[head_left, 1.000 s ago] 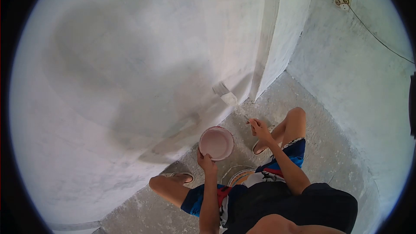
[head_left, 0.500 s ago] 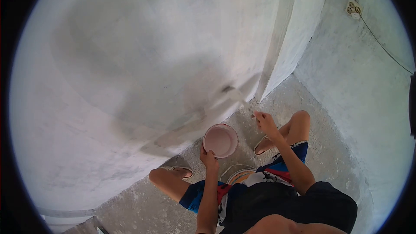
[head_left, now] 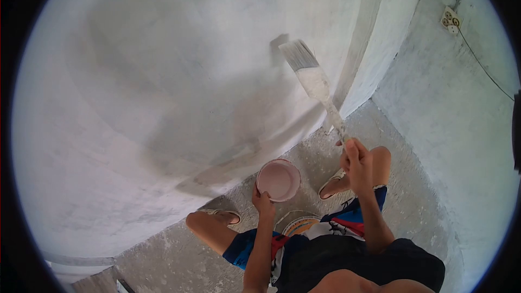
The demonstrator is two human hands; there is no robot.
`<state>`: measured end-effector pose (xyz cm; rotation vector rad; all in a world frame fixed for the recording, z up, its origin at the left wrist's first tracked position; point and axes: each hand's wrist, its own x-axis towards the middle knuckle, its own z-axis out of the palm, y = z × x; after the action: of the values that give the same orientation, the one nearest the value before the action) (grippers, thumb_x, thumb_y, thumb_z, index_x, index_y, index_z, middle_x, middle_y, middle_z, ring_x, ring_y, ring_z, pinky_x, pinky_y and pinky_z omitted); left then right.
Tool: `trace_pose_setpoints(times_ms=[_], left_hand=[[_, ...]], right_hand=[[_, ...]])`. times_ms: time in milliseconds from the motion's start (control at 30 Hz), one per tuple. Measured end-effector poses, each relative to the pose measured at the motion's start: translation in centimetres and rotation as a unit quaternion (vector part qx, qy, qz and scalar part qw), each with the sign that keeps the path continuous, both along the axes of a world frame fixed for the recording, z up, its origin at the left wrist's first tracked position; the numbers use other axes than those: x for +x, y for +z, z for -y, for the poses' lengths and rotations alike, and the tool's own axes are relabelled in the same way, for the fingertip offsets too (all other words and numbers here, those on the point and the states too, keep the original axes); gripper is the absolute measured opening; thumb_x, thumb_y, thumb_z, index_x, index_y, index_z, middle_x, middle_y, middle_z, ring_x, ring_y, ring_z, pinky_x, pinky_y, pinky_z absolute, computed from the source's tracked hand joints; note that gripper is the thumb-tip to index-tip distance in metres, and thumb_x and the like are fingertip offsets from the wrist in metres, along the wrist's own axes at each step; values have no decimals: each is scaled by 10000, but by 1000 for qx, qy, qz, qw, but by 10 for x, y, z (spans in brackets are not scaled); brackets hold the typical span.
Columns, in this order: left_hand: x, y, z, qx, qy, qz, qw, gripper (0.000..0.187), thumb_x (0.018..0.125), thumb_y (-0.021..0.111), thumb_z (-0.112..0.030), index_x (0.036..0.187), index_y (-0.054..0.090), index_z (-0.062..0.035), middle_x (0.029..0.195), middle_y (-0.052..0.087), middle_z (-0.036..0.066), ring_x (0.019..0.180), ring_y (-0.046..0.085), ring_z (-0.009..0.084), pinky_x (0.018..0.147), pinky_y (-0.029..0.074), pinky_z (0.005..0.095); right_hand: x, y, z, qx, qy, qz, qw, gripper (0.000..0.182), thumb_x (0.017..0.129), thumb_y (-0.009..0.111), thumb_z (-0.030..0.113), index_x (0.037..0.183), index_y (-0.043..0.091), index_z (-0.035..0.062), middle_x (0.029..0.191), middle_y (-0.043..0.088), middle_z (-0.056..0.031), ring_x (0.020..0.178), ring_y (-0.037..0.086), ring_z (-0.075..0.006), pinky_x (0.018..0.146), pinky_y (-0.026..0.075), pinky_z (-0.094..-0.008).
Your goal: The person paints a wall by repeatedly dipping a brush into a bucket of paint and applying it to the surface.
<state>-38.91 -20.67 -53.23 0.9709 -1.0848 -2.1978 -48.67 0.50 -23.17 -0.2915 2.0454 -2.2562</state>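
Observation:
My right hand [head_left: 357, 164] is closed around the handle of a wide paintbrush [head_left: 313, 81], its ferrule and handle crusted with pale paint. The bristles point up and left, close to the whitish wall [head_left: 217, 38], and a dark shadow falls beside their tip. In my left hand [head_left: 262, 199] is a small round tub [head_left: 278, 180], gripped by its near rim with the thumb over the edge. Pale pinkish paint shows inside it. The tub is above the floor, between my knees and the wall.
Beneath me is a bucket [head_left: 299, 224] with an orange and white side, partly hidden by my shorts. The concrete floor [head_left: 179, 252] is speckled with paint. A socket [head_left: 450, 19] with a plugged-in cable is on the right wall [head_left: 434, 108]. A pilaster edge [head_left: 361, 32] runs down near the corner.
My right hand has moved right and slightly down toward me, and the brush has swung up, its bristles now higher on the wall side. The left hand and tub have barely shifted.

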Motion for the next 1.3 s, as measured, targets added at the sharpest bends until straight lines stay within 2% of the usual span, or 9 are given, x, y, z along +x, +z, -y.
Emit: trace_pose_setpoints(times_ms=[167,233,367,433,633,767,933,1067,1300], left_hand=[[1,11,-2,6,9,15,1000,739,659,381,179,1379,455,30,1265,576,105,1104,587,198,694,460,203],[4,10,-3,14,16,27,999,740,658,381,180,1379,456,29,1265,577,108,1106,588,204,705,466,208],[7,12,-1,6,22,21,1000,730,664,372,183,1370,467,26,1262,579,107,1091,596,202,717,477,218],[7,13,-3,8,22,10,1000,725,667,368,184,1367,472,25,1262,580,106,1081,599,200,715,477,218],[7,15,1,12,27,32,999,724,667,362,187,1360,483,18,1235,598,106,1047,612,193,666,472,213],[6,13,-1,4,21,43,999,735,664,359,195,1367,478,16,1239,599,107,1058,610,195,665,475,216],[3,15,-2,22,27,39,999,751,663,355,203,1382,463,18,1268,584,114,1090,600,202,690,481,216],[4,15,-3,11,24,40,999,741,669,355,204,1381,460,29,1305,563,125,1105,594,209,736,484,216],[2,20,-3,15,38,29,999,753,668,359,211,1390,455,23,1320,551,128,1139,577,214,822,489,232]], right_hand=[[-19,-87,24,-21,15,39,999,338,1021,481,307,913,619,18,568,376,78,486,317,-14,452,241,-211],[-29,-132,33,89,31,24,995,358,1008,498,334,888,629,23,563,384,62,508,332,-21,464,253,-234],[-29,-215,32,140,28,91,986,412,988,516,379,843,637,13,568,415,32,533,374,-58,486,285,-280],[-28,-240,24,230,8,63,971,502,972,508,464,853,631,-8,558,461,2,514,440,-83,490,342,-278],[-13,-263,6,256,9,65,964,536,947,520,493,848,641,-20,574,504,-42,534,475,-122,512,368,-304],[-17,-221,14,284,41,105,952,516,949,529,477,847,644,-16,558,479,-8,524,462,-100,501,360,-286],[-17,-85,38,60,87,146,984,449,1002,488,388,853,623,-14,538,417,42,470,370,-38,452,272,-239],[-5,3,38,-68,99,148,982,376,1002,510,352,914,573,-8,528,320,65,457,279,-43,456,231,-241],[11,27,25,-60,29,-17,998,362,1028,458,329,936,569,-4,540,348,74,456,275,-8,433,204,-200]])
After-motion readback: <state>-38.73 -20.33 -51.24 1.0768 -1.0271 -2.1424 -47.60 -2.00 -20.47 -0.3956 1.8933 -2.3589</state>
